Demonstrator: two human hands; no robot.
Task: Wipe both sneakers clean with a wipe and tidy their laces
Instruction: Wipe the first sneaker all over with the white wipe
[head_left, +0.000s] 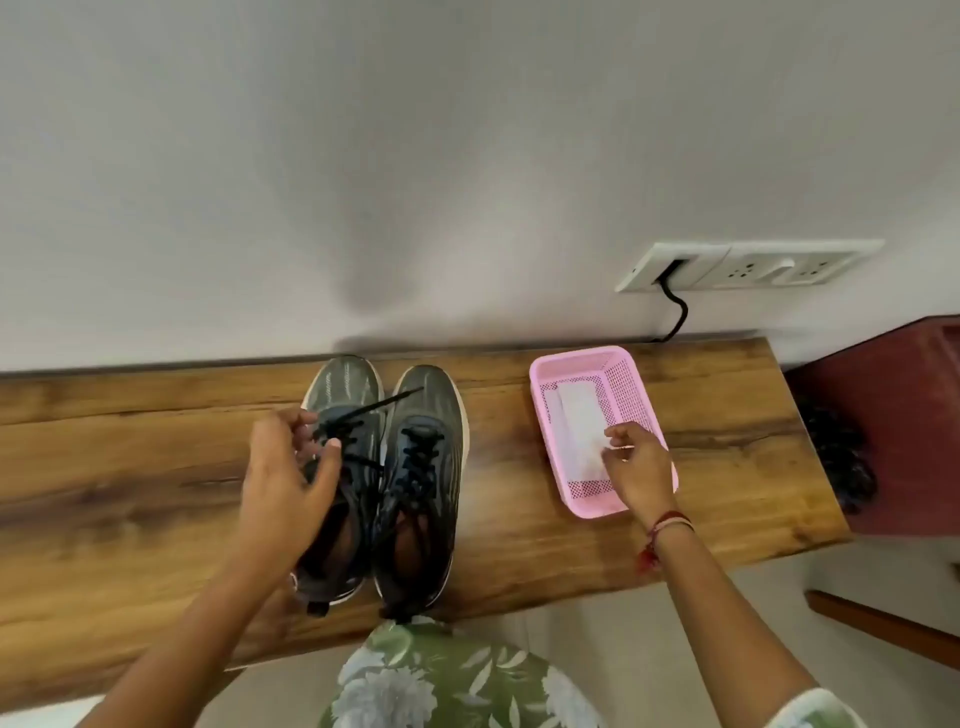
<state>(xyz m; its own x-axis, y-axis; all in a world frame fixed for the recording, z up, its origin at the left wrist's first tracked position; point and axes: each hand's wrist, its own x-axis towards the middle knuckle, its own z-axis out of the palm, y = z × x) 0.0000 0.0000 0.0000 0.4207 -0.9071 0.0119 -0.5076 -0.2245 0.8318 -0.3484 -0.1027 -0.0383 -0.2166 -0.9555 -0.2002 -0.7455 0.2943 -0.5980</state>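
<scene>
Two sneakers (431, 395) stood side by side left of the pink basket (644, 395), the left hand (285, 478) curled over the farther one's laces (363, 410), grip unclear; the right hand (641, 470) pinched the wipe (576, 421) inside the basket, which was probably best lifted by one corner.

At frame centre the left sneaker (345, 395) and right sneaker (428, 415) stand side by side on the worktop (130, 467), toes to the wall (467, 156), the left hand (283, 467) over the left one pinching its lace (374, 408). To their right a basket (540, 395) holds a wipe (579, 426), pinched by the right hand (636, 467).
</scene>
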